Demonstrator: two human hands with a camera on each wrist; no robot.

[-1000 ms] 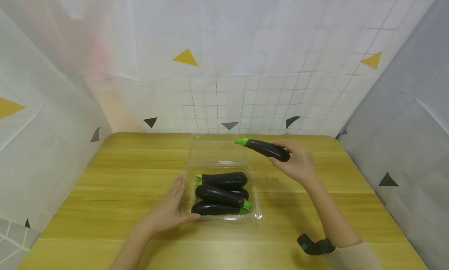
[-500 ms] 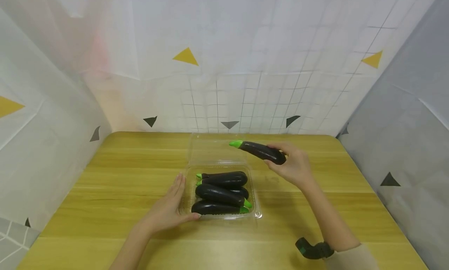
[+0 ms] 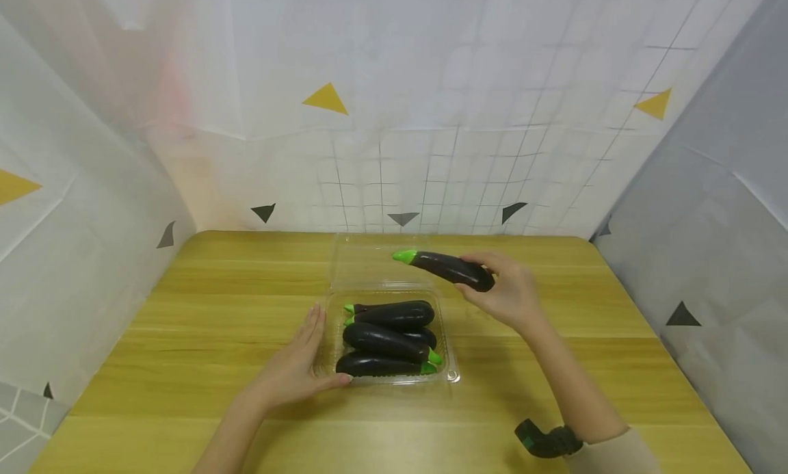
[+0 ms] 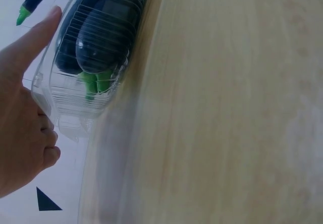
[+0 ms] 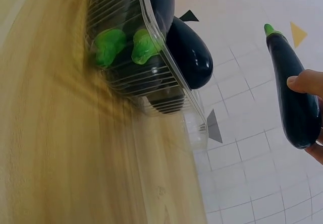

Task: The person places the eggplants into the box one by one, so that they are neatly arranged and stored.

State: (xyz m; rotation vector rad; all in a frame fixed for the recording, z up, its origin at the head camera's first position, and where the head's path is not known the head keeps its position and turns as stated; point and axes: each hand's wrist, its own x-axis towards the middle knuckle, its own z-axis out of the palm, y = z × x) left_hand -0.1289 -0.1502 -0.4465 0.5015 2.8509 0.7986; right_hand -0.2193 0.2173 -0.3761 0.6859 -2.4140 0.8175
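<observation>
In the head view, my right hand [image 3: 507, 293] pinches a dark eggplant [image 3: 452, 269] by its thick end. It is held in the air, its green stem end pointing left, beyond the right rear of a clear plastic clamshell box [image 3: 452, 364]. Several more eggplants [image 3: 384, 342] lie piled in the box, some partly hidden under others. My left hand [image 3: 289, 368] rests against the box's left side, fingers straight along it and thumb on the front edge. The right wrist view shows the held eggplant [image 5: 292, 93] between thumb and fingers.
The box's clear lid [image 3: 375, 262] lies folded back behind it on the wooden table [image 3: 215, 323]. White sheets with triangle marks [image 3: 326, 99] stand behind and at both sides. A black wrist device [image 3: 548, 440] is on the right forearm.
My right hand has moved left and slightly toward me with the eggplant, bringing it nearer the box. My left hand and the box have stayed in place.
</observation>
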